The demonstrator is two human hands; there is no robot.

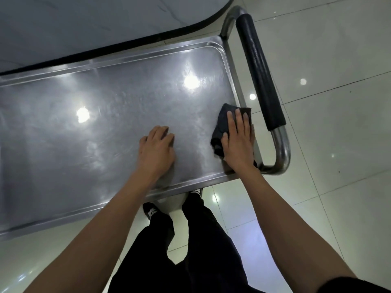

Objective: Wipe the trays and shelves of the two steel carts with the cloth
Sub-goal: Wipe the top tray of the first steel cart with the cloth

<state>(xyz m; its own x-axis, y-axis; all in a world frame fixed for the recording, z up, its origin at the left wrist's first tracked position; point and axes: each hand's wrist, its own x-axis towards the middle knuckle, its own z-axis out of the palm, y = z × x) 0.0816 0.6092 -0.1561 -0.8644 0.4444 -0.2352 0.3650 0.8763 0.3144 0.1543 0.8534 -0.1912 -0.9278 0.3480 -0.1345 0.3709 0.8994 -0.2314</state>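
wiping the top tray's handle-end edge

right hand [238, 142] presses the dark cloth [222, 127] flat, fingers straight, at the tray [105, 127] edge beside the handle [259, 72]. left hand [157, 150] rests on the steel, fingers loosely bent, holding nothing. best to keep the palm flat and run overlapping strokes into the near corner.

A single wide-angle view is given, taken from the head and aimed steeply downward and forward. The shiny rectangular steel cart tray [110, 115] is seen from close above, filling the upper and left frame, while the pale glossy floor tiles [338, 123] are seen farther below, at right.
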